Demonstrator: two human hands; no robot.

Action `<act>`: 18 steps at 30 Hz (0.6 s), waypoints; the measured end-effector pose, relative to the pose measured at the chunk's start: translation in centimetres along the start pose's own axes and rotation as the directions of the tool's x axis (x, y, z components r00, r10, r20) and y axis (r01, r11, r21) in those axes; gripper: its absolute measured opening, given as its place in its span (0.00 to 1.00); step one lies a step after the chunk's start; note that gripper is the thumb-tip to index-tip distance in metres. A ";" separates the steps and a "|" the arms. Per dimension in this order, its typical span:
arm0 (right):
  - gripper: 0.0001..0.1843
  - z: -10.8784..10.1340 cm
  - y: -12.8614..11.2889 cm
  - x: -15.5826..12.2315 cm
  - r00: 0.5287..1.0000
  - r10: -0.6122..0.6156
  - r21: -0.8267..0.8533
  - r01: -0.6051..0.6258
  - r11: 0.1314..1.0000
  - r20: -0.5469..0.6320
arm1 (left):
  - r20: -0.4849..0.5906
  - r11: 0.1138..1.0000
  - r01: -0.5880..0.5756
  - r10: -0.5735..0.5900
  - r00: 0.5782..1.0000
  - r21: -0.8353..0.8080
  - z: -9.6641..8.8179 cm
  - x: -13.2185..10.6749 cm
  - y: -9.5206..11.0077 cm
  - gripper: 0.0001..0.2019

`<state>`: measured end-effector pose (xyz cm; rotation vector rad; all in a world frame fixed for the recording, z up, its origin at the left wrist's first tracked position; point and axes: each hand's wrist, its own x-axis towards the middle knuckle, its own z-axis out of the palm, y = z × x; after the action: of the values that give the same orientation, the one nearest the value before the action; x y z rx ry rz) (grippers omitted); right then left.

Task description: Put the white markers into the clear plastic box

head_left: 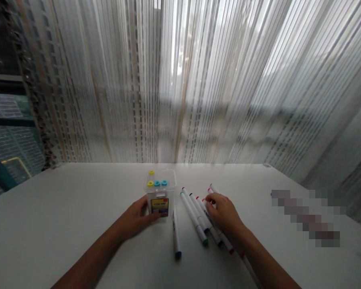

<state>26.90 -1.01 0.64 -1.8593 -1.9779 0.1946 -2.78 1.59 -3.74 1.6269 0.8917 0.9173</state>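
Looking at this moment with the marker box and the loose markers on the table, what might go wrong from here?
1. The clear marker box is small, upright and steadied only by the left hand; a nudge might tip it and spill the markers inside.
2. The right hand lies over several loose markers side by side; it could grab more than one or set them rolling.
3. The blue-capped marker lies apart and may be bumped.

It looks like a room at home, a white desk (63,216) pushed against a window hung with sheer striped curtains (198,80), felt pens (195,214) scattered on it.
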 end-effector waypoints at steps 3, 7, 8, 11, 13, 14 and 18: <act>0.13 -0.2 -0.1 0.0 0.999 0.021 -0.040 -0.020 0.999 0.026 | 0.005 1.000 -0.001 0.001 1.000 -0.022 0.0 0.0 -0.1 0.25; 0.13 -0.4 -0.2 -0.1 0.998 0.042 -0.075 -0.038 0.996 0.055 | 0.005 1.000 0.011 -0.010 1.000 -0.029 -0.1 0.0 -0.1 0.25; 0.13 -0.4 -0.2 -0.1 0.997 0.046 -0.080 -0.041 0.996 0.057 | 0.002 0.999 0.018 -0.018 1.000 -0.027 -0.1 -0.1 -0.1 0.25; 0.13 -0.5 -0.2 -0.2 0.997 0.053 -0.090 -0.047 0.995 0.061 | -0.005 0.999 0.033 -0.033 0.999 -0.032 0.1 -0.2 0.3 0.26; 0.14 -0.5 -0.2 -0.2 0.996 0.053 -0.095 -0.046 0.994 0.068 | 0.000 0.999 0.039 -0.039 0.999 -0.039 0.2 -0.2 0.6 0.26; 0.14 -0.5 -0.1 -0.2 0.996 0.053 -0.099 -0.045 0.994 0.072 | 0.004 0.998 0.042 -0.042 0.999 -0.041 0.2 -0.2 0.7 0.26; 0.15 -0.5 0.0 -0.2 0.995 0.041 -0.098 -0.032 0.995 0.089 | -0.002 0.998 0.056 -0.056 0.998 -0.041 0.3 -0.2 1.0 0.25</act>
<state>27.03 -1.31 1.02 -1.9808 -2.0487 0.2010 -2.46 1.12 -2.87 1.5585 0.9111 0.8939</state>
